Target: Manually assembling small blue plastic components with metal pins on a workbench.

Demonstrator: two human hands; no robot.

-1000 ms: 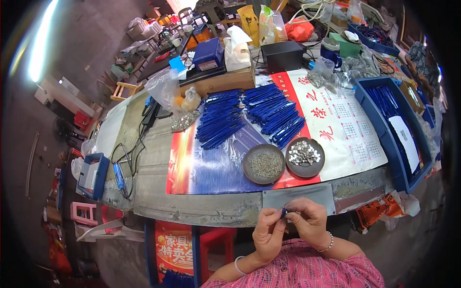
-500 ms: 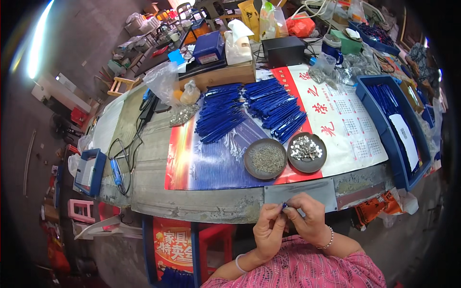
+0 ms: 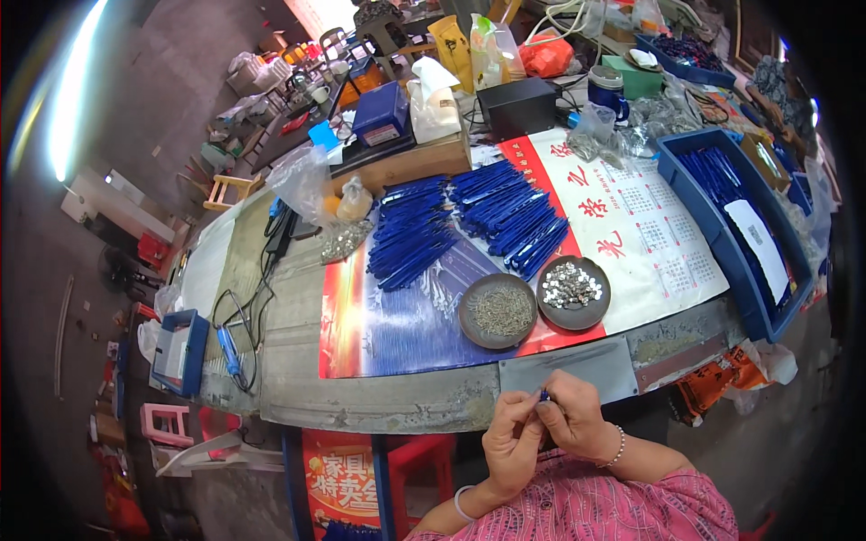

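My left hand (image 3: 512, 440) and my right hand (image 3: 579, 420) meet just off the table's near edge, fingertips pinched together. Between them pokes the end of a small dark-blue piece (image 3: 544, 396); the rest of it is hidden by the fingers. Beyond the hands, a dark round dish (image 3: 471, 335) holds many thin silvery metal bits. Touching it on the right, a second dark dish (image 3: 577, 321) contains shiny, flat, roundish pieces. Two fanned piles of slim blue strips, a left pile (image 3: 410, 233) and a right pile (image 3: 512, 216), lie behind the dishes on a printed calendar sheet (image 3: 645, 261).
A blue tray (image 3: 774, 326) with more blue strips and a white paper stands at the right edge. At left lie a blue-handled tool (image 3: 230, 353) with its cord and a small blue bin (image 3: 185, 379). A metal plate (image 3: 568, 368) sits at the near edge, a red stool (image 3: 424, 464) below.
The whole view has shifted and tilted slightly. Both hands stay pinched together on the small blue piece, with the fingers only a little adjusted.
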